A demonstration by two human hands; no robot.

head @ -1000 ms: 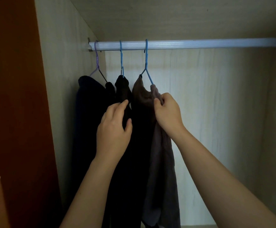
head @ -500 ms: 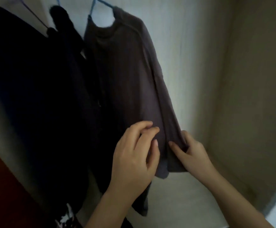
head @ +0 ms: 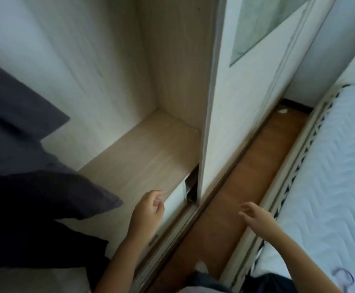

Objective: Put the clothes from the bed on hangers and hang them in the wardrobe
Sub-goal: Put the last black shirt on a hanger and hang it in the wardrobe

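Head view: two grips loose and empty, left hand (head: 148, 211) and right hand (head: 259, 218).

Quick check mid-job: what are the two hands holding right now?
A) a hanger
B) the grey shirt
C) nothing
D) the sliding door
C: the left hand and the right hand are both empty, fingers loose, apart from the grey shirt hanging at the left.
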